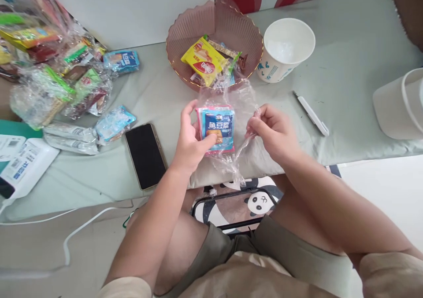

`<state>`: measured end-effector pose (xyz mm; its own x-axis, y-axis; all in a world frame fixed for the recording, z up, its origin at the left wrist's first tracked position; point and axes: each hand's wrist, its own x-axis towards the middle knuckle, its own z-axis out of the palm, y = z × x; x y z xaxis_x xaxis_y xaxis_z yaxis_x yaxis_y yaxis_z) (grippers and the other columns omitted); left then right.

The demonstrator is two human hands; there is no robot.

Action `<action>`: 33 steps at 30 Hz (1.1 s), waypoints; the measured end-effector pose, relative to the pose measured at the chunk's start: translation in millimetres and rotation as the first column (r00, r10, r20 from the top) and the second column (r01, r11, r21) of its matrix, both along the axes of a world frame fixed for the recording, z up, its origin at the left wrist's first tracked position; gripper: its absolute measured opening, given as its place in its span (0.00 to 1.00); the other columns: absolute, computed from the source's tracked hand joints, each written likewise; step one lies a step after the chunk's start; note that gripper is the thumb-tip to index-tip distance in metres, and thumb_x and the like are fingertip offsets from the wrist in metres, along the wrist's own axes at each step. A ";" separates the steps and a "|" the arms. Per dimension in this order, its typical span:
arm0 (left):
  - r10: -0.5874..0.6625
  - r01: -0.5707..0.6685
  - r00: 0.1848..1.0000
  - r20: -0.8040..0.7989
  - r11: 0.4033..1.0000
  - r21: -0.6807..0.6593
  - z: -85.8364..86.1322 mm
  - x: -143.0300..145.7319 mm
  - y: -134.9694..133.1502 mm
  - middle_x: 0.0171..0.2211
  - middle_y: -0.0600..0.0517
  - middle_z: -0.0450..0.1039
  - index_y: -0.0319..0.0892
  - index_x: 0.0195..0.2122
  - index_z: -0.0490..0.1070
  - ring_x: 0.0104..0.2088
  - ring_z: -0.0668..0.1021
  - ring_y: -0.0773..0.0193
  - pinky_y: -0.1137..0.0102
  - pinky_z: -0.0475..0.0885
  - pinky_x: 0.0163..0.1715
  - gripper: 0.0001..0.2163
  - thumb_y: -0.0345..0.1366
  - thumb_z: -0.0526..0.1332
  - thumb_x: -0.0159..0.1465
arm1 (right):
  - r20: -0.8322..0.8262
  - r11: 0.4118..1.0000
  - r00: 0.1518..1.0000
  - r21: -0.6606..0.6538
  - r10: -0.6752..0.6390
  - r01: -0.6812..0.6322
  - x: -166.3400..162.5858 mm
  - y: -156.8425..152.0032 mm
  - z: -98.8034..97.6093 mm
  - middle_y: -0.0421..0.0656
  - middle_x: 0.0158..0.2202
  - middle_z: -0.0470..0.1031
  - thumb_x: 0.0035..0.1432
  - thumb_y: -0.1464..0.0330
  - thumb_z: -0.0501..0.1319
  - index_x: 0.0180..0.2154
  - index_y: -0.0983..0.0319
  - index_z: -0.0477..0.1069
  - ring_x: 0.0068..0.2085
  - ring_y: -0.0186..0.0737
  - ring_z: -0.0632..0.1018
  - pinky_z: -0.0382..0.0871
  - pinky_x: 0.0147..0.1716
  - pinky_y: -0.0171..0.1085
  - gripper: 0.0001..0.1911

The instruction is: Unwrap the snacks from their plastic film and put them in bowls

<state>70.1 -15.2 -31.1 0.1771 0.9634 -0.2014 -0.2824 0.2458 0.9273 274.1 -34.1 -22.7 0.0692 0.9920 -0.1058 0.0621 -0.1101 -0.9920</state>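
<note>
My left hand [191, 137] is closed on a blue and pink snack packet [220, 124], its thumb pressed across the front. A clear plastic wrapper [243, 97] lies around the packet and spreads to its right. The fingers of my right hand [271, 128] pinch the right edge of that wrapper. Just beyond my hands stands a pink ribbed bowl [176, 42] with a gold rim. It holds a yellow snack packet [205, 60] and several other packets partly hidden beneath it.
A white paper cup [286, 47] stands right of the bowl, with a white box cutter [310, 113] in front. A white bucket [396, 108] is far right. Left are a black phone [145, 155], a blue packet [122, 61] and a pile of bagged snacks [59, 78].
</note>
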 end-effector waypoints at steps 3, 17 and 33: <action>0.055 -0.043 0.988 0.144 0.996 -0.079 5.7 -6.1 7.3 0.36 0.57 0.78 0.50 0.52 0.68 0.29 0.81 0.64 0.72 0.77 0.28 0.32 0.28 0.71 0.44 | -0.037 0.996 0.999 -0.085 -0.039 0.036 6.8 5.3 -7.5 0.34 0.25 0.70 0.61 0.63 0.66 0.37 0.57 0.63 0.25 0.32 0.72 0.70 0.27 0.33 0.12; 0.128 -0.129 0.990 -0.065 0.991 -0.021 -7.5 16.0 -0.7 0.37 0.49 0.82 0.43 0.41 0.76 0.44 0.86 0.53 0.64 0.82 0.39 0.20 0.56 0.68 0.65 | 0.005 0.984 0.985 -0.025 0.175 -0.175 -9.5 -3.6 -0.7 0.43 0.42 0.74 0.61 0.57 0.66 0.50 0.59 0.67 0.35 0.36 0.78 0.78 0.34 0.40 0.20; 0.572 -0.550 0.803 -0.166 0.819 0.161 48.6 -11.5 25.6 0.27 0.51 0.77 0.41 0.33 0.70 0.21 0.79 0.63 0.74 0.65 0.15 0.15 0.49 0.64 0.63 | -0.592 0.998 0.805 -0.061 -0.052 0.019 -31.2 -4.4 -12.0 0.38 0.44 0.83 0.49 0.54 0.77 0.46 0.54 0.72 0.45 0.43 0.84 0.82 0.48 0.45 0.26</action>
